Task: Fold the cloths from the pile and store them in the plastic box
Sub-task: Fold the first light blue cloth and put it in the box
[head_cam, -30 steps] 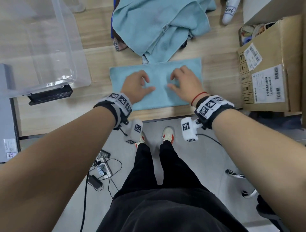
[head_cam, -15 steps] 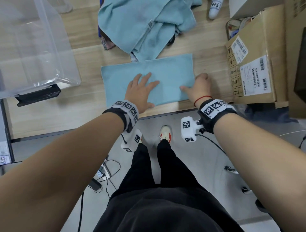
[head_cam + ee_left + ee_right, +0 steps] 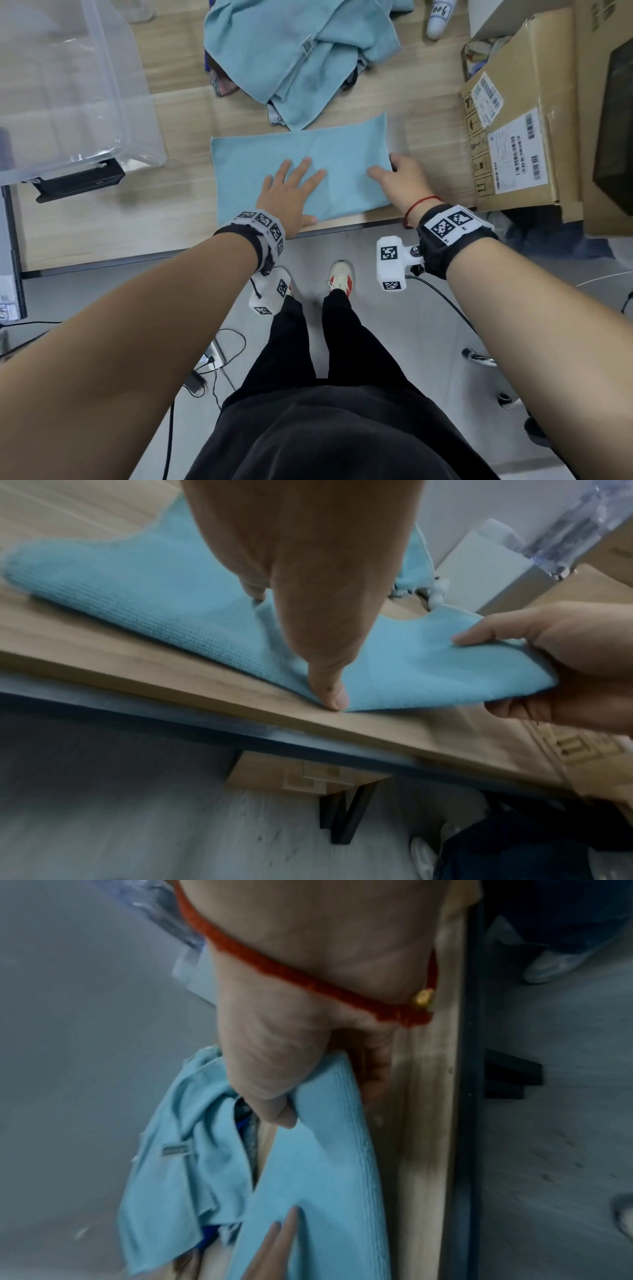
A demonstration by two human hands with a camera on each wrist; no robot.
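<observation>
A light blue folded cloth (image 3: 301, 164) lies flat near the table's front edge. My left hand (image 3: 291, 192) presses on its middle with straight, spread fingers; its thumb (image 3: 329, 691) pins the near edge. My right hand (image 3: 400, 178) pinches the cloth's right end, thumb on top and fingers underneath, lifting that end (image 3: 445, 664) slightly off the wood. In the right wrist view the thumb (image 3: 274, 1096) lies on the cloth (image 3: 325, 1177). A loose pile of blue cloths (image 3: 298, 51) sits behind it. The clear plastic box (image 3: 68, 85) stands at the far left.
A cardboard box (image 3: 513, 113) with labels stands close on the right. A white bottle (image 3: 438, 20) is at the back. A black bar (image 3: 78, 181) lies under the plastic box's corner. The table edge (image 3: 342, 222) runs just below the cloth; cables lie on the floor.
My right hand slid from the cloth's middle to its right end and took hold of it. My left hand flattened and moved toward the centre of the cloth.
</observation>
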